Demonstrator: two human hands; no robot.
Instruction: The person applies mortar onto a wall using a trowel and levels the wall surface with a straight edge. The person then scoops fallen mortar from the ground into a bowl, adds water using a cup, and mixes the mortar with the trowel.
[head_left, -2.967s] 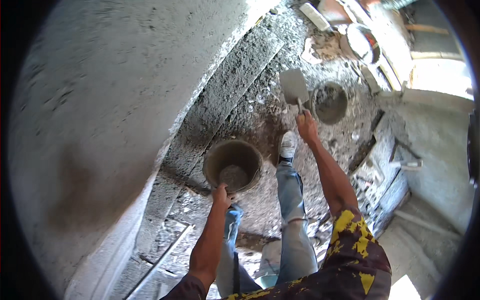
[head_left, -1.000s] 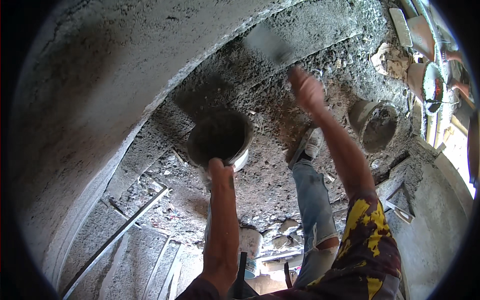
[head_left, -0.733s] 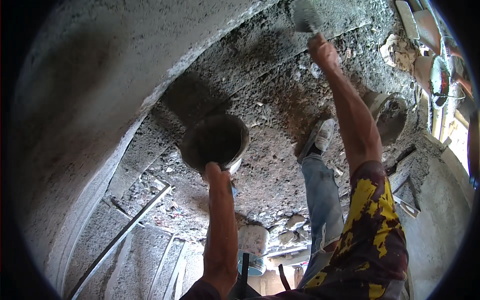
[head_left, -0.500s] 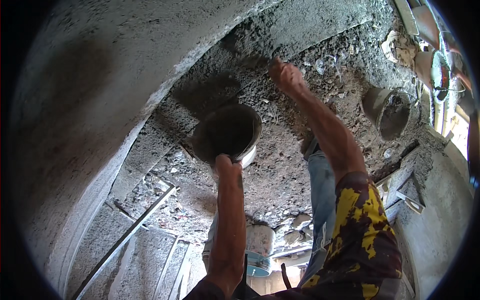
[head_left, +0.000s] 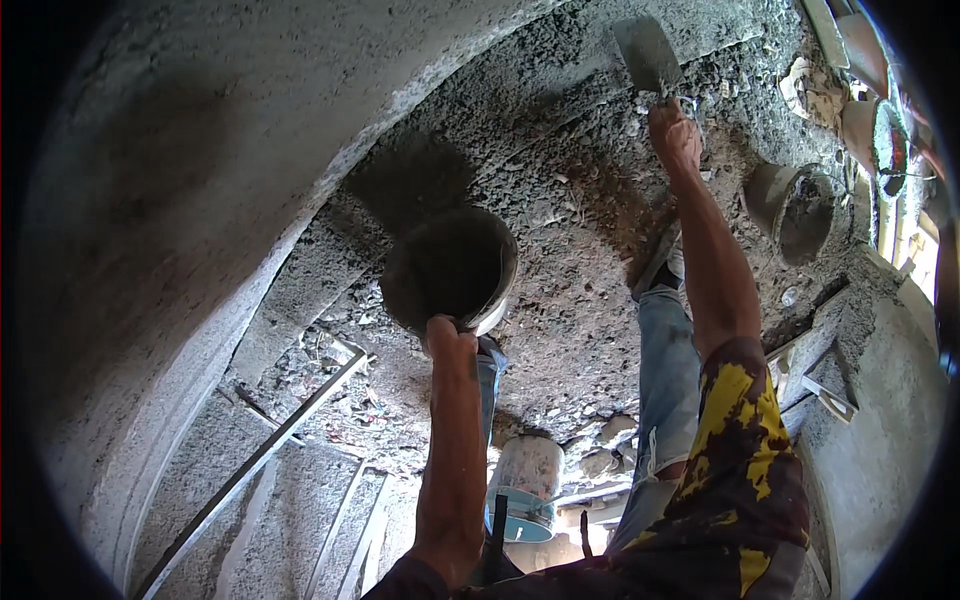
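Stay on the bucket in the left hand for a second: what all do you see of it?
The bucket is round and open-topped, with a dark, dull grey inside and a paler patch of outer wall showing near the grip. The material might be plastic, but that is unclear. The left hand grips its near rim, and it appears held above the rough ground, mouth tipped away from the person. The interior is too dark to tell what it holds.

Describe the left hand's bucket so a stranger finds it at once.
Start at the grey wall filling the picture's left. Right of its edge, the left hand grips the rim of a round bucket, dark inside. Unlike the pale bucket lower down, it is in a hand.
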